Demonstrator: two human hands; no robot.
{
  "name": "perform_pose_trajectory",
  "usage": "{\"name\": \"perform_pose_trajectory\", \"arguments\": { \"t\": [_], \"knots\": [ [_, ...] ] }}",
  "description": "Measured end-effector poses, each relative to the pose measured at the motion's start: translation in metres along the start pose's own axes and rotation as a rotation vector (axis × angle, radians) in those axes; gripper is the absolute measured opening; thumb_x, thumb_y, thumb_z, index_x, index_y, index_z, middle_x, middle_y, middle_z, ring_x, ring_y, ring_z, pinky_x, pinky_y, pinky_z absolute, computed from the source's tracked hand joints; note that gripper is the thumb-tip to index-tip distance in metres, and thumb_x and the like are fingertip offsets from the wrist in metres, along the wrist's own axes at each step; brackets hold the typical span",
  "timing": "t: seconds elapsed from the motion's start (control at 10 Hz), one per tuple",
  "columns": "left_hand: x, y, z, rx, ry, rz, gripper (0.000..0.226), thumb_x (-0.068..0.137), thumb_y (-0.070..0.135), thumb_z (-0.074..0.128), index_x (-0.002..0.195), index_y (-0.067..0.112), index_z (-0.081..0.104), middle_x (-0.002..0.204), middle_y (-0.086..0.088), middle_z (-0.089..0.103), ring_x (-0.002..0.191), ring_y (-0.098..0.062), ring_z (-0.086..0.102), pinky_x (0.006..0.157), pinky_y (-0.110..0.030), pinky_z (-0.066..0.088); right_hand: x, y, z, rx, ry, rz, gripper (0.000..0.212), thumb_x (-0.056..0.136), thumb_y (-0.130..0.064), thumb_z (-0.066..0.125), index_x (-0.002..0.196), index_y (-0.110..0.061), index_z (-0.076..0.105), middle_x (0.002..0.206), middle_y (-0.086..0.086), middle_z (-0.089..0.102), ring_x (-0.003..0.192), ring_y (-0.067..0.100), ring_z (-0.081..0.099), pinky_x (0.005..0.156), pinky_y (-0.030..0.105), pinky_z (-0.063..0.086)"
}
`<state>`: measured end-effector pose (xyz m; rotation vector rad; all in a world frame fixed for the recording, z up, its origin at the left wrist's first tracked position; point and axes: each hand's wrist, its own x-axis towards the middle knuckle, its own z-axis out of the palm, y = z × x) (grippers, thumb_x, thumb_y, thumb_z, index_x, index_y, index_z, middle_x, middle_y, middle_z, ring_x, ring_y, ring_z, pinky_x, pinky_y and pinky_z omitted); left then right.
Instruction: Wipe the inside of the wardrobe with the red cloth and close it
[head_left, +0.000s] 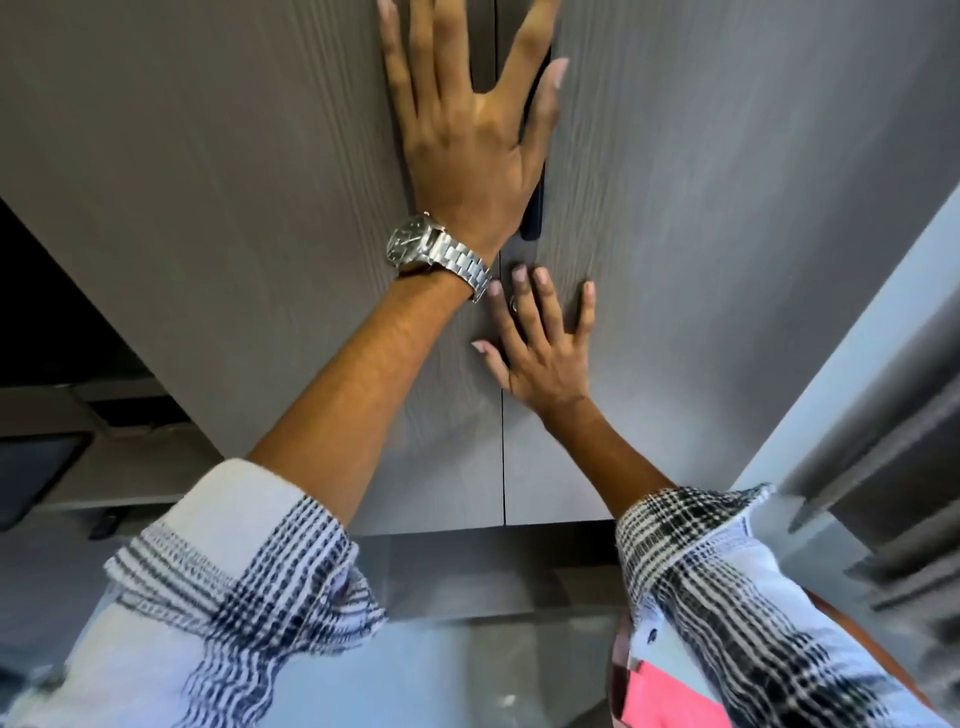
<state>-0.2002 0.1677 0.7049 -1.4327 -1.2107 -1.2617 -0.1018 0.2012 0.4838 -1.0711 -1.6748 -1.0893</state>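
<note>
The grey wood-grain wardrobe (218, 171) fills the view, its two doors meeting at a thin dark seam down the middle. My left hand (467, 124), with a steel watch on its wrist, lies flat with spread fingers across the seam high up, partly covering a dark door handle (532, 218). My right hand (545, 348) presses flat on the right door (727, 234) lower down, beside the seam. Neither hand holds anything. A red-pink cloth (660, 699) shows at the bottom edge, tucked under my right arm.
A dark opening (57, 317) lies left of the wardrobe above a pale surface with a dark panel (36, 478). A light wall and a grey frame (883, 441) stand to the right. Glossy floor (467, 649) lies below the doors.
</note>
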Motion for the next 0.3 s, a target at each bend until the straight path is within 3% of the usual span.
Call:
{"name": "perform_pose_trajectory", "arguments": {
  "t": [0.1, 0.2, 0.3],
  "knots": [
    [0.008, 0.009, -0.029, 0.073, -0.164, 0.007, 0.042, 0.102, 0.045, 0.042, 0.140, 0.033, 0.057, 0.146, -0.026, 0.051, 0.139, -0.048, 0.043, 0.118, -0.063, 0.031, 0.010, -0.007, -0.031, 0.009, -0.140, 0.028, 0.075, 0.104, -0.060, 0.042, 0.161, -0.020, 0.014, 0.164, 0.010, 0.027, 0.158, 0.025, 0.000, 0.122, 0.065, 0.013],
    [0.024, 0.015, -0.063, 0.132, -0.388, 0.061, 0.056, 0.103, 0.054, 0.029, 0.156, 0.037, 0.025, 0.165, -0.023, 0.018, 0.153, -0.044, 0.014, 0.125, -0.059, 0.014, 0.023, 0.006, -0.073, 0.011, -0.269, -0.064, 0.068, 0.102, -0.056, 0.049, 0.158, -0.021, 0.032, 0.163, 0.015, 0.032, 0.152, 0.030, 0.028, 0.114, 0.063, 0.035],
    [0.038, 0.001, -0.093, 0.148, -0.508, 0.228, 0.064, 0.103, 0.052, 0.035, 0.159, 0.026, 0.018, 0.169, -0.015, 0.006, 0.156, -0.034, 0.004, 0.126, -0.059, 0.009, 0.059, 0.041, -0.120, 0.086, -0.166, 0.045, 0.061, 0.099, -0.051, 0.053, 0.152, -0.024, 0.041, 0.157, 0.015, 0.039, 0.132, 0.032, 0.045, 0.103, 0.053, 0.036]
  ]
}}
